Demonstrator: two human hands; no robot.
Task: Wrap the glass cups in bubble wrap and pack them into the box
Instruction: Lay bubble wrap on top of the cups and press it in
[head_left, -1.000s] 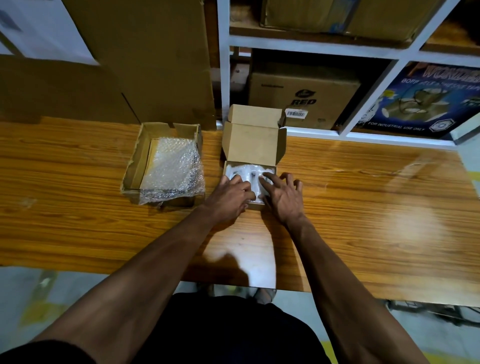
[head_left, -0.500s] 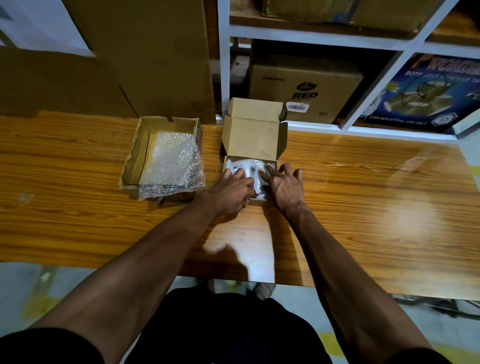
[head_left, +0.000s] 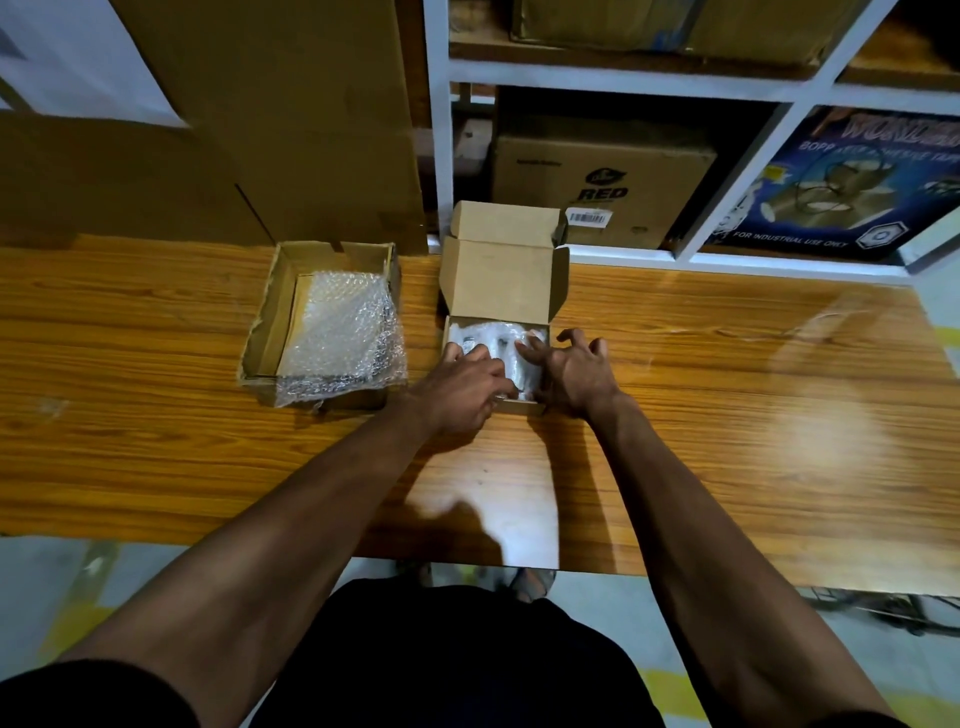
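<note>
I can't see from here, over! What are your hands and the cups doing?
Left hand and right hand pressing wrapped cups down in the small box. Lid flap up. Spare bubble wrap in tray beside. Nothing blocking.

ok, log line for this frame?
left hand: on wrapped cups | right hand: fingers spread | box: lid open

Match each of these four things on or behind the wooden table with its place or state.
Things:
1. small box
2. tray box
3. left hand
4. RED carton

Places or states:
A. on the shelf behind the table
B. lid flap raised
C. holds loose bubble wrap
D. fingers on the wrapped cups

Pairs: 1-B, 2-C, 3-D, 4-A
</note>
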